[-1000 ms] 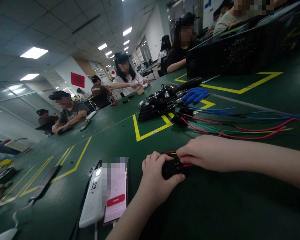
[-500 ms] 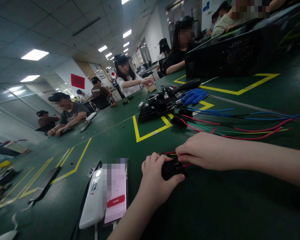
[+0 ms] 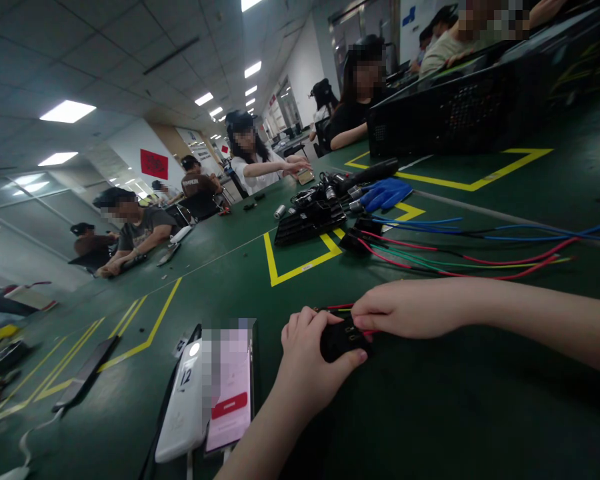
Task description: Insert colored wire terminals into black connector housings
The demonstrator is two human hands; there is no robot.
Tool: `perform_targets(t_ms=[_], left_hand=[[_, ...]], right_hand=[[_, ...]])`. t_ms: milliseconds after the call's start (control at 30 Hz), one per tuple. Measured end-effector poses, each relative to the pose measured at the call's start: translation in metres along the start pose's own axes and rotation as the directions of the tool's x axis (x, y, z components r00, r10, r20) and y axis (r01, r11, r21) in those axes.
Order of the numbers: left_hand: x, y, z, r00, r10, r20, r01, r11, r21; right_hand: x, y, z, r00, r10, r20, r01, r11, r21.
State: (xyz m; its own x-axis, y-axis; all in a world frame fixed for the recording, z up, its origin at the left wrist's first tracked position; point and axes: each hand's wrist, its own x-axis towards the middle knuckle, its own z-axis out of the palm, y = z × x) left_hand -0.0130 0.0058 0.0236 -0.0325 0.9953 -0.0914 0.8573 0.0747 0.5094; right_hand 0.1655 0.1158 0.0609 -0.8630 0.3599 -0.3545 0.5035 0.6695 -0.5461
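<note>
1. Centrally, the left hand (image 3: pixel 307 350) is clamped around a black block (image 3: pixel 341 341) on the green table (image 3: pixel 220 287), fingers over its far side, thumb along its near side.
2. The right hand (image 3: pixel 400 310) is closed in a pinch on thin wires (image 3: pixel 341 307) at the block's right end; which strand it grips cannot be made out, since the knuckles cover that end.
3. The left forearm passes over the lower corner of a phone (image 3: pixel 230 407) with a pinkish screen; a white power bank (image 3: pixel 183 400) marked 12 lies just left of the phone.
4. Beyond the right forearm, and near it, loose blue, red and green wires (image 3: pixel 413 243) trail rightward from a black connector (image 3: pixel 355 242).
5. Behind the connector sits a crowded heap: a ribbed black piece (image 3: pixel 307 227), a blue glove (image 3: pixel 385 195) and a black rod (image 3: pixel 373 175).
6. Farther back, a large black case (image 3: pixel 440 110) blocks part of the view of people seated behind it.
7. Across the table, a person in a white top (image 3: pixel 257 167) handles a small tan piece (image 3: pixel 305 177).
</note>
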Motion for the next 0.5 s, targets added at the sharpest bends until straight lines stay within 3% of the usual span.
perform_targets(t_ms=[133,500], left_hand=[[0.0015,0.0002,-0.0003,1.0,-0.004,0.001,0.004,1.0,0.009],[0.0011,-0.0006,0.001,1.0,0.019,-0.013,-0.018,0.999,0.034]], right_hand=[[0.0035,0.0032,0.0,1.0,-0.022,0.008,0.022,1.0,0.016],[-0.0004,0.0002,0.0021,0.992,-0.07,-0.107,0.063,0.996,-0.068]])
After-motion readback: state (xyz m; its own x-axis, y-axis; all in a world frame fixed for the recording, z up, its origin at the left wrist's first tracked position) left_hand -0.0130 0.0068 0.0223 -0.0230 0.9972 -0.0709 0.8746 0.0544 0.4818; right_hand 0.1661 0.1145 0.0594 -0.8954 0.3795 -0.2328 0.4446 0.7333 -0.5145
